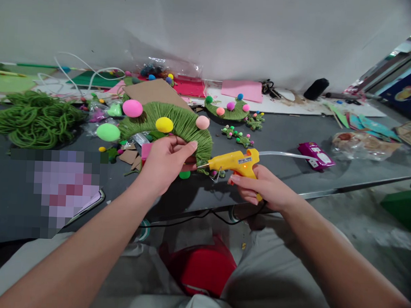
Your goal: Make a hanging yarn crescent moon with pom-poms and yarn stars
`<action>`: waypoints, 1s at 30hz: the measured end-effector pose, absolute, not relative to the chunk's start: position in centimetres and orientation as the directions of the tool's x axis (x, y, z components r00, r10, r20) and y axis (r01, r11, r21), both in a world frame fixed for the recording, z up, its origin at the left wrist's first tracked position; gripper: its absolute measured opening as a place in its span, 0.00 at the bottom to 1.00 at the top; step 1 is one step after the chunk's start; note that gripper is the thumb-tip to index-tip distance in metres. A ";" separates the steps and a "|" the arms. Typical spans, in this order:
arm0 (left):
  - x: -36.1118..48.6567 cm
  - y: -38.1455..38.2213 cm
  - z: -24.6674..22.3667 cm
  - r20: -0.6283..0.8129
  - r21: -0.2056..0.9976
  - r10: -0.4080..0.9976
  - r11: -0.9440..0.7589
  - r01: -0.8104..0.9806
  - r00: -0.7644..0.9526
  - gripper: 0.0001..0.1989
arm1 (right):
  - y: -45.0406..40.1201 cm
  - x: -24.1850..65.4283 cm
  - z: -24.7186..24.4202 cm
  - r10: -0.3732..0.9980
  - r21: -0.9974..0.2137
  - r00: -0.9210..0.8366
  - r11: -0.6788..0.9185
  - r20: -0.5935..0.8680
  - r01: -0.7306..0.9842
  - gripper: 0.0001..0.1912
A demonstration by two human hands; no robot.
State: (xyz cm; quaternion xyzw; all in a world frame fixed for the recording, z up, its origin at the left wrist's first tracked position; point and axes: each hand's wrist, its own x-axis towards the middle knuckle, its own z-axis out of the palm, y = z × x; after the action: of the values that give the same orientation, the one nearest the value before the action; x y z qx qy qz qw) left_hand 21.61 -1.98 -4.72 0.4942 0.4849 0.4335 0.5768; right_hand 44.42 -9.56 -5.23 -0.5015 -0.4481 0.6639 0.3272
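Note:
My left hand (169, 159) pinches the inner edge of a crescent wrapped in green yarn (180, 114), held up over the table. Pink, yellow, pale pink and green pompoms stick out along its curve, among them a yellow pompom (164, 125). In my right hand (263, 186) is a yellow hot glue gun (234, 161), its small light glowing orange. The metal nozzle points left and meets the crescent's lower right end. A clear glue stick (283, 154) runs out of the gun's back. Fingers of my right hand curl around the handle and trigger.
A heap of green yarn (40, 119) lies at the left. Behind are a smaller decorated crescent (228, 110), brown cardboard (157, 92) and pink paper (242, 90). A purple packet (316, 155) sits at right. The black cord (185, 222) hangs along the table's front edge.

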 end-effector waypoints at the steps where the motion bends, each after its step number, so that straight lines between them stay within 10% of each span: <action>1: 21.6 -2.0 -4.7 -0.133 0.990 0.980 0.138 -0.023 0.151 0.14 | -9.6 44.4 -5.2 0.884 -0.923 -0.279 -0.385 -0.374 0.017 0.18; 30: 21.7 -1.8 -4.6 -0.191 0.980 0.974 0.195 -0.027 0.118 0.12 | -9.7 44.5 -5.2 0.906 -0.938 -0.243 -0.323 -0.346 0.128 0.20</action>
State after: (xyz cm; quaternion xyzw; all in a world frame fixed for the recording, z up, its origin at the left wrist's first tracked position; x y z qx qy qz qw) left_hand 21.75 -1.78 -4.59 0.4673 0.5069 0.4289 0.5837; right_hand 44.49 -9.73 -5.17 -0.5287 -0.4890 0.6182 0.3149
